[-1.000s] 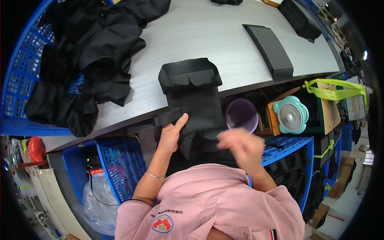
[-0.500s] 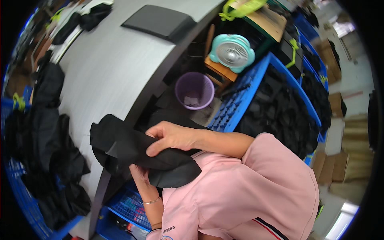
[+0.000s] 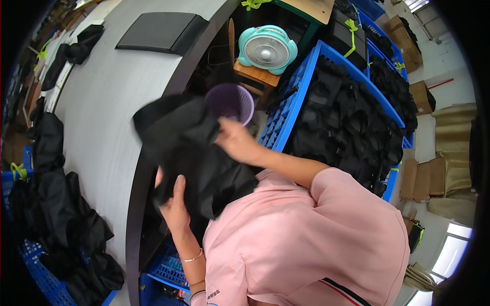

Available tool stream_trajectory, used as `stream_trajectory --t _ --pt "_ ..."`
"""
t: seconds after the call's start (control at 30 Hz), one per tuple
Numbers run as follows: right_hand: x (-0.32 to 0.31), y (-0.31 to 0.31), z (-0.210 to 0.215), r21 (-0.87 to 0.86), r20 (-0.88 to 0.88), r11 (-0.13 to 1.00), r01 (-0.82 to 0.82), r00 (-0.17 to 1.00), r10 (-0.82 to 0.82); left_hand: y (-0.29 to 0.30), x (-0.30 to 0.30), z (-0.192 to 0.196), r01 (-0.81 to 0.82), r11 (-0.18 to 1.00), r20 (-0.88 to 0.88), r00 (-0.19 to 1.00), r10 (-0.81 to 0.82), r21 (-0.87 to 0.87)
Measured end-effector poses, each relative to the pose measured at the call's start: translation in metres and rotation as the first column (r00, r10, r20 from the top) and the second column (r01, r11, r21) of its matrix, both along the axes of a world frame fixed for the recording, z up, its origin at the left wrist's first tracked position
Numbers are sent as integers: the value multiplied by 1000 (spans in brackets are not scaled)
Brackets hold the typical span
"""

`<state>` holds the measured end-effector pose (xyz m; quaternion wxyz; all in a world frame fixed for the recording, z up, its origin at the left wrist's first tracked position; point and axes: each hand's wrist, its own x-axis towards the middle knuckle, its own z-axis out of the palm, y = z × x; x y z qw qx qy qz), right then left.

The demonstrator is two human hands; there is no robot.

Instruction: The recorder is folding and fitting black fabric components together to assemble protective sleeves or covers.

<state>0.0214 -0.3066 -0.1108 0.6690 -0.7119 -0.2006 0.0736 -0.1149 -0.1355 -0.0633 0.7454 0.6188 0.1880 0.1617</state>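
A piece of black fabric [image 3: 189, 153] hangs in front of me, at the edge of the grey table, partly smeared by motion. My left hand [image 3: 176, 206] grips its lower left part, the thumb in front and the other fingers mostly hidden behind the cloth. A thin bracelet sits on that wrist. Higher up, my right hand [image 3: 236, 143] pinches the fabric's right side, with the fingertips blurred against the cloth. The fabric's lower end rests close to my pink shirt.
The grey table [image 3: 97, 112] curves along my left, with a dark flat panel [image 3: 162, 31] on it. Black fabric overhangs a blue basket [image 3: 46, 280] at far left. A purple bin [image 3: 245, 104], a turquoise fan [image 3: 268, 49] and a blue crate [image 3: 288, 109] of black pieces stand beyond.
The black fabric has been lifted and spread from a folded bundle. My right hand has moved up and slightly right; my left hand's thumb now shows in front of the cloth.
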Motion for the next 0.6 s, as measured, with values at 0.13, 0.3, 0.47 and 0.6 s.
stream_trajectory --t 0.13,0.3,0.47,0.6 --pt "40 -130 -16 -349 -272 874 338 856 -440 -3 15 6 61 995 -81 994 -67 -74" --pt "16 -331 -56 -336 -218 780 527 763 -609 15 5 -27 45 985 -212 974 -81 -169" --pt "-29 -362 -100 -849 425 9 529 692 -584 17 -6 -47 42 974 -278 955 -104 -221" --pt "-23 -283 -144 -860 365 225 458 860 -356 17 -14 -46 29 982 -286 955 -82 -186"
